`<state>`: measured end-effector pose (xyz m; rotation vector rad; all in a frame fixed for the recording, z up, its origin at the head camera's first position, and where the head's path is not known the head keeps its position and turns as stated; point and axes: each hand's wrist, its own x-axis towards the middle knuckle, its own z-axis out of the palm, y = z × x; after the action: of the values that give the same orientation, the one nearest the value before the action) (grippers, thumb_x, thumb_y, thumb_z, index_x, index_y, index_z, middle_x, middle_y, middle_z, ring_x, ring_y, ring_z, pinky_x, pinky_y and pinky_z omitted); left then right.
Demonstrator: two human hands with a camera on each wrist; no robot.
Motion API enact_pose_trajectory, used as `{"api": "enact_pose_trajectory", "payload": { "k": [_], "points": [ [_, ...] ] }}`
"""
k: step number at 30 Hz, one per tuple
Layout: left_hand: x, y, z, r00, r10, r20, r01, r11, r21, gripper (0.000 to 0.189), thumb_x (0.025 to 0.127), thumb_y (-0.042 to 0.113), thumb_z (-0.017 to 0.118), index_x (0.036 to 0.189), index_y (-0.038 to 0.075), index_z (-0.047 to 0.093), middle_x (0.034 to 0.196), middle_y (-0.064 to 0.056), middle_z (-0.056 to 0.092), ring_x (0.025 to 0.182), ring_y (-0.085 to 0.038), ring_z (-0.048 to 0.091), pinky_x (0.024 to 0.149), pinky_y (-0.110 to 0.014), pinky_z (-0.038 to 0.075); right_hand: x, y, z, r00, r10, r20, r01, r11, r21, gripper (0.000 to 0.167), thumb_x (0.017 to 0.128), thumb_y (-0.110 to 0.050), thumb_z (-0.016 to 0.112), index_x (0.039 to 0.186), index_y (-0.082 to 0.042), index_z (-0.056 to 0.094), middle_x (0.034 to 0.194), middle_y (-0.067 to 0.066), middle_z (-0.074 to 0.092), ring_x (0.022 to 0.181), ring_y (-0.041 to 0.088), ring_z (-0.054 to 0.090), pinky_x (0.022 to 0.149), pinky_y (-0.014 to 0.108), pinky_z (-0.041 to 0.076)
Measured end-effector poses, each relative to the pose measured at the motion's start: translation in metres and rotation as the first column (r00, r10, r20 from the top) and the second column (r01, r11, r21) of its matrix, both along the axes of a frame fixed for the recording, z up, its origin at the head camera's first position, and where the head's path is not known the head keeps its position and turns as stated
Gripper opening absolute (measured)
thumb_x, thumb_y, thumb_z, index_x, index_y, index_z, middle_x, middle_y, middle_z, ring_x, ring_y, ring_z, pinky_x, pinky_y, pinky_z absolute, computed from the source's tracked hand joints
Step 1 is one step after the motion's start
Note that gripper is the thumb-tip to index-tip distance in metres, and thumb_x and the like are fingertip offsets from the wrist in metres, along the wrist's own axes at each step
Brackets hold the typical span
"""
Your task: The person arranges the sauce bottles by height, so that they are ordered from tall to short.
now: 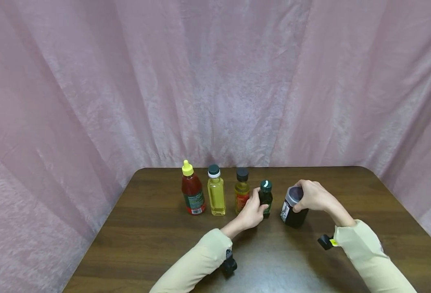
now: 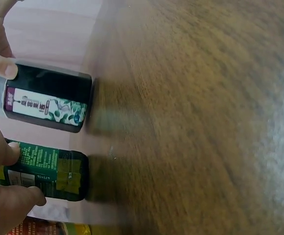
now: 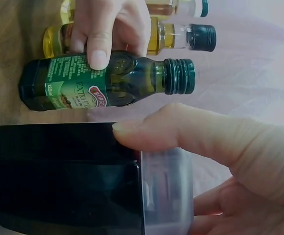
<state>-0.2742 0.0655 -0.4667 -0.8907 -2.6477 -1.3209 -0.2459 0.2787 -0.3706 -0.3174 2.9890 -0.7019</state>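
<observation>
My left hand grips a small dark green olive oil bottle by its label, thumb on one side and fingers on the other. The bottle's screw cap sticks up above the hand. My right hand holds a black jar from above, around its translucent lid. A white label with leaves shows on the jar's side in the left wrist view. The jar stands just right of the olive oil bottle, with a gap between them. Both are upright; whether their bases touch the table is hard to tell.
Left of the hands, a bottle with a red label, a pale yellow oil bottle and a red sauce bottle with a yellow tip stand in a row. The wooden table ends at a pink curtain.
</observation>
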Motion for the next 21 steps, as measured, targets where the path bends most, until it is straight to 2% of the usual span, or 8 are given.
{"api": "enact_pose_trajectory", "payload": {
  "k": [10, 16, 21],
  "points": [
    [0.0, -0.001, 0.003, 1.0, 0.02, -0.016, -0.02, 1.0, -0.012, 0.051, 0.095, 0.005, 0.058, 0.137, -0.004, 0.031, 0.125, -0.023, 0.056, 0.115, -0.029, 0.06, 0.096, -0.035, 0.051, -0.011, -0.003, -0.002, 1.0, -0.021, -0.011, 0.021, 1.0, 0.003, 0.071, 0.058, -0.022, 0.086, 0.112, 0.012, 0.057, 0.089, 0.017, 0.066, 0.077, 0.024, 0.06, 0.063, 0.032, 0.049],
    [0.001, 0.001, 0.007, 1.0, 0.023, 0.018, -0.022, 0.999, -0.027, 0.054, 0.095, 0.006, 0.058, 0.139, -0.004, 0.029, 0.129, -0.024, 0.054, 0.118, -0.03, 0.058, 0.098, -0.037, 0.05, -0.014, -0.003, -0.002, 0.999, -0.028, -0.029, 0.028, 1.0, 0.009, 0.069, 0.058, -0.023, 0.086, 0.111, 0.012, 0.058, 0.089, 0.017, 0.066, 0.077, 0.025, 0.06, 0.065, 0.034, 0.049],
    [0.001, 0.001, 0.012, 0.997, 0.034, 0.066, -0.033, 0.999, -0.025, 0.063, 0.093, 0.012, 0.062, 0.142, -0.003, 0.026, 0.136, -0.024, 0.048, 0.124, -0.031, 0.053, 0.104, -0.04, 0.045, -0.012, -0.002, -0.003, 1.0, -0.015, -0.019, 0.015, 1.0, -0.005, 0.073, 0.063, -0.022, 0.084, 0.118, 0.014, 0.052, 0.096, 0.021, 0.064, 0.083, 0.029, 0.06, 0.07, 0.039, 0.049]
  ]
}}
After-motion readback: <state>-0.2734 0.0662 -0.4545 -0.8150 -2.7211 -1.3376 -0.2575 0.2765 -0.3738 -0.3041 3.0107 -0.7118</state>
